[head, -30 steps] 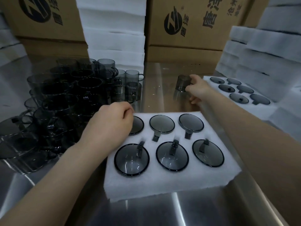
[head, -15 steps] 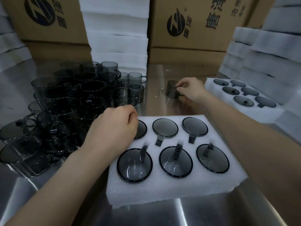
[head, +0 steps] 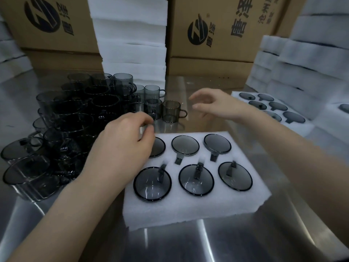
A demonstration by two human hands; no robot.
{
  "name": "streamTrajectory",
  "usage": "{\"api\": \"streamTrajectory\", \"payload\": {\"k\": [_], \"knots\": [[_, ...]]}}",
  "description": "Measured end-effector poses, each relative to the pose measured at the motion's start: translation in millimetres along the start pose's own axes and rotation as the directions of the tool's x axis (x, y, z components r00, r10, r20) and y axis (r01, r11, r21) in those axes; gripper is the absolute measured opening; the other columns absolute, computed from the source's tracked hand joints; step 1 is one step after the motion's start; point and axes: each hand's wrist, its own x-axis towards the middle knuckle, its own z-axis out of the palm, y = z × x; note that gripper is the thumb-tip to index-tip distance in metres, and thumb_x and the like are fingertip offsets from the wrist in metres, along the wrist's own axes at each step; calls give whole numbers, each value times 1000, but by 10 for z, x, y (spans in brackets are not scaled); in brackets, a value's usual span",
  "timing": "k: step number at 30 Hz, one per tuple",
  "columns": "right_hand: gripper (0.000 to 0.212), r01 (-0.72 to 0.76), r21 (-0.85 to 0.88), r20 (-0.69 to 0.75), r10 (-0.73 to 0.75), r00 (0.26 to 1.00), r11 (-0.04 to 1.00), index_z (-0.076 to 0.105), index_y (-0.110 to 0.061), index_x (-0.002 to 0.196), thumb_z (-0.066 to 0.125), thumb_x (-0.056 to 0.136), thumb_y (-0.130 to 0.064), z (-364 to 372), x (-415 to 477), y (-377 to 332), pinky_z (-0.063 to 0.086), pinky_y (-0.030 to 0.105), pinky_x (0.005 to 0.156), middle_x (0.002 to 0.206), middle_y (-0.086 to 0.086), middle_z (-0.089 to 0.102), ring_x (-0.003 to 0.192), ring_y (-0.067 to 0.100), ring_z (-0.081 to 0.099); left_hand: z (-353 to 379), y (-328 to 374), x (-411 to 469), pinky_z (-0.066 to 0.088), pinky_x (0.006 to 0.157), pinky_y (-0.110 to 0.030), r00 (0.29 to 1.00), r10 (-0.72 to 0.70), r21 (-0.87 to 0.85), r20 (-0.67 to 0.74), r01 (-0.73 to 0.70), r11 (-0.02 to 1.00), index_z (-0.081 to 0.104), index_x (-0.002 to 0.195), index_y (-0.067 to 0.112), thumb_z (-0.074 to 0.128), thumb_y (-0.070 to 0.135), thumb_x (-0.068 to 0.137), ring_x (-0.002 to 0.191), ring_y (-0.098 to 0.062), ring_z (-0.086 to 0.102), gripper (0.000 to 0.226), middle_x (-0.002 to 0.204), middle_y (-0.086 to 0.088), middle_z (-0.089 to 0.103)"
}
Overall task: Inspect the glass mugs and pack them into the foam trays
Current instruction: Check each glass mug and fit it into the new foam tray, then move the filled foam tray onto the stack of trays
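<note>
Standing upright between both hands, lone mug (head: 171, 113): right hand (head: 217, 105) spread (empty), left hand (head: 123, 146) curled, grip unclear.

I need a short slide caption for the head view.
Right hand open beside a lone mug; left hand over the filled foam tray.

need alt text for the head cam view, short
A foam tray holding six smoky glass mugs sits on a steel table; the left hand rests curled at its back-left corner. The open right hand hovers beside a lone upright mug, near a pile of loose mugs.
</note>
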Motion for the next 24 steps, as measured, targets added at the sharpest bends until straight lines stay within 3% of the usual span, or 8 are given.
{"api": "streamTrajectory", "payload": {"k": [4, 6, 8, 10, 11, 15, 20, 24], "knots": [[42, 14, 25, 314, -21, 949, 1000, 64, -33, 121, 64, 82, -49, -171, -412, 39, 51, 25, 97, 119, -14, 68, 108, 4, 65, -247, 23, -565, 53, 61, -33, 996, -70, -94, -58, 64, 994, 57, 93, 47, 48, 75, 74, 77, 2, 62, 35, 89, 24, 63], [53, -10, -9, 438, 13, 899, 1000, 60, -36, 127, 67, 78, -55, -139, -516, 84, 45, 24, 103, 126, -20, 64, 117, -1, 59, -288, 46, -828, 57, 69, -46, 966, -248, -202, 68, 256, 945, 48, 107, 58, 53, 100, 32, 84, -5, 66, 86, 103, 22, 63], [57, -56, -1, 494, 49, 868, 998, 60, -33, 129, 71, 76, -54, -85, -542, 111, 47, 31, 102, 126, -15, 65, 116, 4, 61, -143, -138, -1045, 51, 88, -54, 898, -423, -261, 122, 440, 859, 42, 132, 45, 64, 86, -5, 104, -28, 64, 145, 124, 4, 61], [53, -76, 0, 504, 66, 861, 997, 63, -32, 126, 72, 77, -49, -67, -531, 83, 49, 36, 102, 123, -13, 67, 114, 7, 64, 24, -77, -1174, 50, 90, -51, 923, -345, -261, 167, 379, 888, 43, 135, 36, 64, 74, 17, 106, -27, 62, 127, 119, 5, 61], [51, -80, -2, 511, 69, 857, 997, 64, -33, 125, 72, 77, -49, -74, -523, 63, 48, 36, 102, 122, -14, 68, 113, 7, 64, 92, -15, -1204, 50, 88, -47, 930, -355, -226, 91, 366, 902, 44, 134, 37, 58, 73, 28, 105, -24, 62, 113, 113, 11, 62], [50, -75, -24, 531, 76, 844, 997, 67, -33, 122, 71, 75, -52, -67, -486, 5, 51, 31, 98, 118, -12, 70, 110, 7, 66, 204, 92, -1235, 44, 64, -18, 936, -344, -248, -75, 317, 916, 39, 114, 60, 56, 72, 57, 83, -4, 65, 61, 86, 34, 62], [55, -95, 66, 436, 57, 898, 993, 69, -17, 116, 70, 76, -54, -65, -575, 112, 54, 37, 96, 115, 7, 71, 109, 26, 67, 267, 174, -1039, 43, 67, -17, 924, -372, -442, -87, 299, 846, 42, 108, 57, 64, 57, 74, 81, 8, 61, 40, 100, 38, 58], [48, -132, 254, 320, 46, 946, 958, 65, -17, 118, 67, 82, -49, -82, -650, 217, 56, 34, 87, 116, 11, 69, 104, 22, 68, 333, 307, -787, 58, 76, -39, 928, -354, -683, -113, 186, 706, 48, 111, 49, 64, 45, 82, 100, -10, 65, 33, 117, 15, 59]]}}
